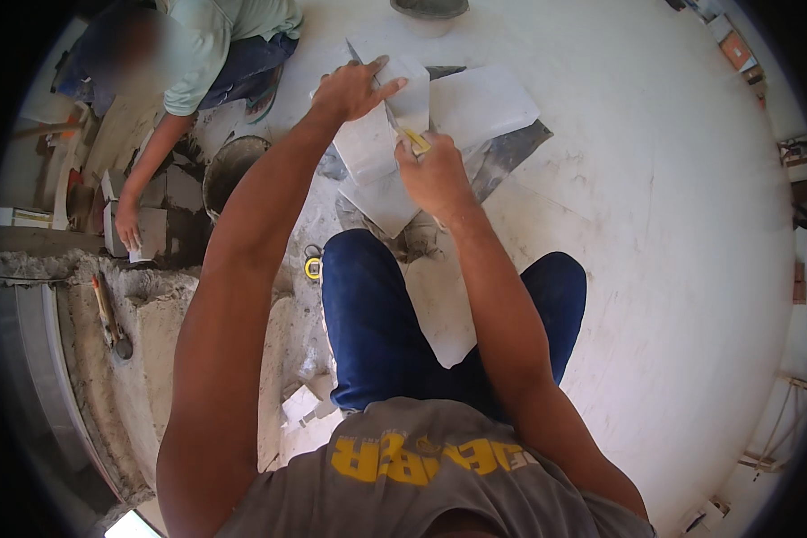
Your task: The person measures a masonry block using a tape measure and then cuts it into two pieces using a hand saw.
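A stack of white blocks and boards point(475, 103) lies beyond my knees on a dark grey sheet point(516, 157). My left hand point(354, 90) rests with fingers spread on the upper white piece point(408, 108), beside a long thin blade. My right hand point(435, 175) grips the yellow handle point(415, 141) of that bladed tool, which points up and left across the white pieces; whether it is a saw or knife I cannot tell.
At left, a co-worker point(206, 63) crouches, a hand on a grey-white block point(148, 238). Nearby are a mortar-stained bucket point(229, 170), a trowel point(108, 318) on a rough ledge point(157, 332), and a small yellow round object point(313, 267). A dark basin point(429, 9) stands beyond the stack.
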Motion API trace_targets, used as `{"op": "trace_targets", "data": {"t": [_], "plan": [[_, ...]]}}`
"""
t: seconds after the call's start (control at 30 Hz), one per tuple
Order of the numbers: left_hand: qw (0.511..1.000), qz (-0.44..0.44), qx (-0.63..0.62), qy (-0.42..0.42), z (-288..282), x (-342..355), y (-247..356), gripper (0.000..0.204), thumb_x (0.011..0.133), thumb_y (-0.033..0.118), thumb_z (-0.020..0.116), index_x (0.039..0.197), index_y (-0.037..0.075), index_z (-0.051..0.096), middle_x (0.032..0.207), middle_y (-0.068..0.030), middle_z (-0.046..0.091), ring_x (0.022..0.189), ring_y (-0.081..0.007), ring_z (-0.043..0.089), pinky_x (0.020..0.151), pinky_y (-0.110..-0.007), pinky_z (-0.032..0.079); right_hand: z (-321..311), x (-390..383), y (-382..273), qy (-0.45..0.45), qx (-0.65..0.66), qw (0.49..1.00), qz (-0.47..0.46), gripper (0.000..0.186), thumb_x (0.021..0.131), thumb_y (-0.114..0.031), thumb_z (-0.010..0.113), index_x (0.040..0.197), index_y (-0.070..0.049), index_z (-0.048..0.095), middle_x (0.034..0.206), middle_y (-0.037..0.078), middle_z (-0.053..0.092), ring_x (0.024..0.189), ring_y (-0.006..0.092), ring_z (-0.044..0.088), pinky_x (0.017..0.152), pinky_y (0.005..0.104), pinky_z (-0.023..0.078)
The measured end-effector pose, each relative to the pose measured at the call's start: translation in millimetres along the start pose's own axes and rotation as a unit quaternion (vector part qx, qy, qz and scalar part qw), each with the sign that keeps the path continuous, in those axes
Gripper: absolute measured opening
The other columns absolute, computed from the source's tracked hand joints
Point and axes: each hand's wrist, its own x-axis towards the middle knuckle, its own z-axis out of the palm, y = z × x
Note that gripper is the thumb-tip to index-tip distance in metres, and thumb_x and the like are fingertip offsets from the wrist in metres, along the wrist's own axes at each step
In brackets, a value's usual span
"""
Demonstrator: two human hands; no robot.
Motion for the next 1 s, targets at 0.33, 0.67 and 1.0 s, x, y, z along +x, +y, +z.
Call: {"op": "trace_targets", "data": {"t": [0.33,0.67,1.0], "plan": [[1.0,-0.017,-0.001,0.004,-4,-6,-3,0.094,0.096,0.088,0.046,0.161,0.02,0.054,0.141,-0.0245,0.067,0.13,-0.0438,0.066,0.111,-0.063,0.049,-33,-132,35,0.014,0.017,0.995,-0.097,0.027,0.1,-0.015,0.07,0.117,0.006,0.065,0.096,0.03,0.071,0.092,0.0528,0.07,0.078,0.053,0.057],[1.0,-0.018,0.003,0.004,-5,4,-22,0.094,0.096,0.087,0.048,0.16,0.019,0.055,0.133,-0.025,0.073,0.13,-0.0397,0.067,0.111,-0.061,0.049,-39,-188,28,0.042,0.048,0.997,-0.039,0.019,0.099,-0.009,0.07,0.112,0.005,0.066,0.088,0.028,0.069,0.086,0.0474,0.071,0.075,0.0489,0.056],[1.0,0.005,0.006,0.01,-5,-14,2,0.089,0.098,0.083,0.05,0.161,0.019,0.055,0.131,-0.0276,0.071,0.125,-0.0448,0.068,0.108,-0.061,0.052,14,-35,40,0.036,-0.025,0.998,-0.055,0.029,0.103,-0.023,0.068,0.107,0.005,0.065,0.097,0.032,0.071,0.092,0.0543,0.068,0.081,0.0552,0.055]]}}
